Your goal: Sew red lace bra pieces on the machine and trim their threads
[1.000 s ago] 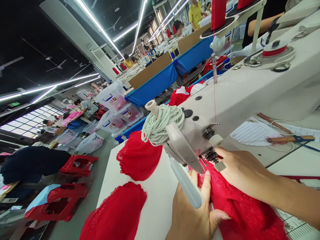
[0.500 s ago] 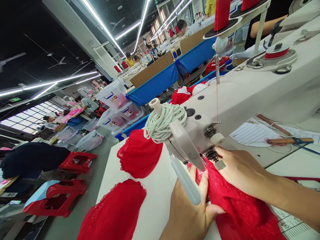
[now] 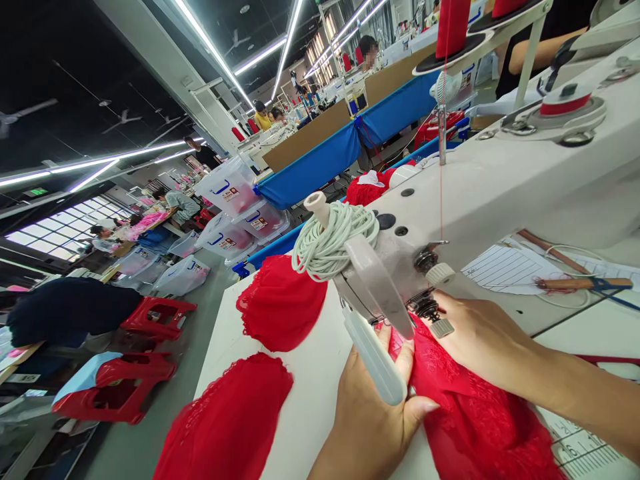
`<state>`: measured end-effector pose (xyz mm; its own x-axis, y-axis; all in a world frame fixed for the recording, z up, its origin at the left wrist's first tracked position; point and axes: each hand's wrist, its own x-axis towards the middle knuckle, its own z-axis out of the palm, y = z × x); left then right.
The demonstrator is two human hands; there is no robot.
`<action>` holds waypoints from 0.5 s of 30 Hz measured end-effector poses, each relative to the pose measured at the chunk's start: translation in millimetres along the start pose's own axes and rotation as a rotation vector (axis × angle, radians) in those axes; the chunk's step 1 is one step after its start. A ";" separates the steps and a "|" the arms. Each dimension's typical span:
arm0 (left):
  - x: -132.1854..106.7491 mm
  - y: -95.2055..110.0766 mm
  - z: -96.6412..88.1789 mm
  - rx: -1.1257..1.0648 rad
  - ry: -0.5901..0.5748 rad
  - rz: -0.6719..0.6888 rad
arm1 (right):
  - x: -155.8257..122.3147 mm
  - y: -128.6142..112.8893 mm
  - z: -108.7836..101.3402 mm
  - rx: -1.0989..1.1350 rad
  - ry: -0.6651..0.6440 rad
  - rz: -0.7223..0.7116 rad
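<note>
Red lace fabric (image 3: 480, 407) lies under the head of a white sewing machine (image 3: 500, 180) and trails toward the lower right. My left hand (image 3: 370, 407) rests on the fabric's left edge, fingers apart and thumb stretched out, partly behind the grey lever (image 3: 375, 360). On the other side of the needle area, my right hand (image 3: 480, 333) lies on the fabric; the tension knobs (image 3: 435, 313) hide its fingertips. The needle itself is hidden by the machine head. A coil of pale green cord (image 3: 335, 240) hangs round a peg on the head.
Two red lace-edged fabric pieces, an upper one (image 3: 285, 303) and a lower one (image 3: 230, 420), lie on the white table (image 3: 313, 387) at left. Paper sheets (image 3: 500, 267) and a wooden-handled tool (image 3: 575, 284) lie behind my right arm. Red stools (image 3: 120, 387) and clear bins (image 3: 225, 237) stand beyond.
My left hand has shifted slightly left against the machine, its thumb drawn back a little over the fabric. My right hand stays nearly in place. The whole view has moved slightly.
</note>
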<state>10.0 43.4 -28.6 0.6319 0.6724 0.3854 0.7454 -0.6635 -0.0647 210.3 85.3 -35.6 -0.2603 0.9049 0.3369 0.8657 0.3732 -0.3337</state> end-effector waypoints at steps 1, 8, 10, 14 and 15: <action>0.2 -1.3 -1.1 -0.001 -0.013 0.000 | -0.1 0.1 0.5 0.000 -0.007 -0.008; -2.2 -6.3 -1.2 0.000 -0.055 -0.001 | -1.7 7.4 0.9 0.023 0.019 -0.080; -2.1 -6.6 -1.2 0.000 -0.063 0.002 | -0.6 9.3 -3.7 0.126 0.072 -0.110; -1.0 -6.7 -2.4 0.002 -0.076 0.003 | 5.8 9.0 -11.7 0.258 0.108 -0.126; -0.8 -6.7 -2.6 0.002 -0.077 0.003 | 7.4 8.7 -11.9 0.261 0.112 -0.125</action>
<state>4.0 46.5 -26.1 0.6486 0.6938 0.3131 0.7439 -0.6649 -0.0677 221.0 92.8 -25.5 -0.2962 0.8257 0.4800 0.6869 0.5334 -0.4937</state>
